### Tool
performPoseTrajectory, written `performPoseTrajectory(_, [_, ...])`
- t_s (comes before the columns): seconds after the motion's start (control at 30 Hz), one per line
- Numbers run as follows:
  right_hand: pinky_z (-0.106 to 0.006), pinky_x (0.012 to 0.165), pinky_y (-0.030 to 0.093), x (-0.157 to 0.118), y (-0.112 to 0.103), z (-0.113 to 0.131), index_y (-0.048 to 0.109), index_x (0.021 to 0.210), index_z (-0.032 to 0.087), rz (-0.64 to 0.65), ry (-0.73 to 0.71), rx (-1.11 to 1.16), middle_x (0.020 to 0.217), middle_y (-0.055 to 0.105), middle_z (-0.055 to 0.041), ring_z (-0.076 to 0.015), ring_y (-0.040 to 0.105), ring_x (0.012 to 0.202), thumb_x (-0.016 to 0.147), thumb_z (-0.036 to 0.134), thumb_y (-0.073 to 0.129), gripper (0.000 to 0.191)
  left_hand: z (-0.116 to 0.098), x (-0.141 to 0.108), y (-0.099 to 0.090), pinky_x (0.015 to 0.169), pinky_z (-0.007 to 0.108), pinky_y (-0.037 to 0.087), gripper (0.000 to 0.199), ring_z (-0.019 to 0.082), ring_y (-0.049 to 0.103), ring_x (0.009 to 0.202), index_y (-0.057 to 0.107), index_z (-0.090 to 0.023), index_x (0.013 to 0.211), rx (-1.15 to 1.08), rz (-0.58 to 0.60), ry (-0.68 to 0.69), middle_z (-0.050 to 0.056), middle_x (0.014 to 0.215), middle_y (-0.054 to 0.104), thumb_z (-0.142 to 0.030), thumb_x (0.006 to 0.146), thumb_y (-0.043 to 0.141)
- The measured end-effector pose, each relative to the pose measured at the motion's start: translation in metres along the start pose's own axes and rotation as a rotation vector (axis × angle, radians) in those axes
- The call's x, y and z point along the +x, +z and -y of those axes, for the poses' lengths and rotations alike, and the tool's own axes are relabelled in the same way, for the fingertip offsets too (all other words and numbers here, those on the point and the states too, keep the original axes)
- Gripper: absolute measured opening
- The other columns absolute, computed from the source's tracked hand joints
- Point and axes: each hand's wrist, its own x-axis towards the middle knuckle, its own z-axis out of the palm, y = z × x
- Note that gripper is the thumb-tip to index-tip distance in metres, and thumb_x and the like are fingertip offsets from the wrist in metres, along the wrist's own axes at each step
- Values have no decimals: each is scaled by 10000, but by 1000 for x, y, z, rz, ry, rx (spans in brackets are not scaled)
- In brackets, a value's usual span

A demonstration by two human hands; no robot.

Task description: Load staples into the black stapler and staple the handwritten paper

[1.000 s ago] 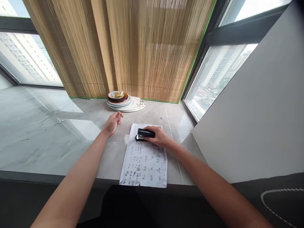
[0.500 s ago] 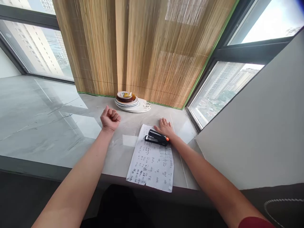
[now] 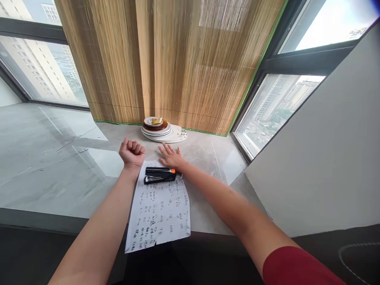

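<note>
Left hand (image 3: 132,153): curled into a fist, knuckles up, just beside the far left corner of the paper (image 3: 160,209).
Right hand (image 3: 172,157): flat, palm down, fingers spread toward the stack of plates (image 3: 156,129), gripping nothing.
Stapler (image 3: 160,171): lying on the paper (black, orange at its right end), near the right wrist.
Ledge (image 3: 59,174): stretches wide leftward; paper overhangs its front edge.
Writing: handwritten columns on the paper, too small to read.
</note>
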Motion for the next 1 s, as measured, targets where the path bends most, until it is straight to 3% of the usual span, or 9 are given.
performPoseTrajectory(0.13, [-765, 1209, 97, -30, -21, -41, 275, 1644, 288, 139, 45, -42, 1733, 157, -97, -368, 194, 1593, 1072, 528, 399, 632, 0, -1, 3, 402, 246, 230, 653, 62, 144, 404, 91, -195, 627, -14, -8, -13, -76, 488, 173, -404, 981, 599])
performPoseTrajectory(0.3, [-680, 1254, 113, -63, -44, -91, 210, 1668, 286, 217, 168, -173, 1742, 146, -77, -311, 154, 1611, 1074, 571, 276, 662, -1, 4, -4, 407, 248, 229, 624, 68, 165, 403, 94, -196, 624, -40, -4, -5, -69, 494, 174, -381, 1013, 546])
performPoseTrajectory(0.5, [-666, 1250, 162, -66, -48, -102, 258, 1657, 277, 217, 196, -208, 1738, 183, -87, -321, 194, 1600, 1075, 533, 277, 636, -8, 7, -23, 409, 246, 214, 634, 76, 132, 412, 82, -194, 627, -19, -96, 171, -74, 504, 139, -417, 1050, 497])
performPoseTrajectory(0.6, [-673, 1246, 167, -64, -46, -100, 265, 1655, 274, 215, 193, -198, 1736, 192, -84, -332, 194, 1598, 1070, 536, 282, 642, -14, 11, -25, 406, 245, 205, 636, 80, 112, 416, 75, -196, 621, 25, -132, 152, -75, 500, 122, -411, 1060, 481])
performPoseTrajectory(0.67, [-674, 1246, 171, -64, -45, -100, 273, 1653, 270, 210, 192, -194, 1734, 202, -84, -335, 199, 1597, 1067, 536, 282, 644, -23, 18, -16, 397, 250, 196, 624, 81, 106, 409, 81, -202, 610, 43, -132, 71, -75, 491, 121, -378, 1064, 472])
performPoseTrajectory(0.77, [-672, 1243, 185, -65, -44, -101, 299, 1645, 263, 192, 191, -193, 1728, 224, -87, -333, 220, 1590, 1066, 530, 285, 638, -45, 30, 11, 382, 259, 190, 596, 81, 139, 394, 123, -215, 603, 63, -54, -41, -71, 493, 154, -346, 1066, 476])
performPoseTrajectory(0.87, [-670, 1240, 194, -65, -43, -102, 320, 1637, 265, 172, 184, -198, 1724, 238, -86, -336, 233, 1584, 1065, 528, 288, 630, -70, 38, 39, 383, 260, 185, 569, 77, 169, 398, 152, -219, 621, 124, 30, -68, -68, 520, 171, -349, 1081, 461])
performPoseTrajectory(0.93, [-674, 1235, 200, -64, -42, -103, 332, 1632, 273, 161, 183, -198, 1722, 244, -84, -343, 242, 1579, 1063, 532, 292, 626, -81, 37, 47, 399, 256, 193, 563, 72, 194, 414, 155, -215, 634, 144, 43, 39, -63, 540, 175, -379, 1102, 421])
performPoseTrajectory(1.0, [-677, 1230, 207, -63, -41, -103, 344, 1626, 279, 152, 185, -197, 1719, 255, -85, -347, 257, 1572, 1061, 531, 298, 621, -85, 32, 43, 427, 251, 188, 565, 61, 232, 441, 154, -210, 649, 183, 18, 251, -57, 568, 165, -444, 1120, 362])
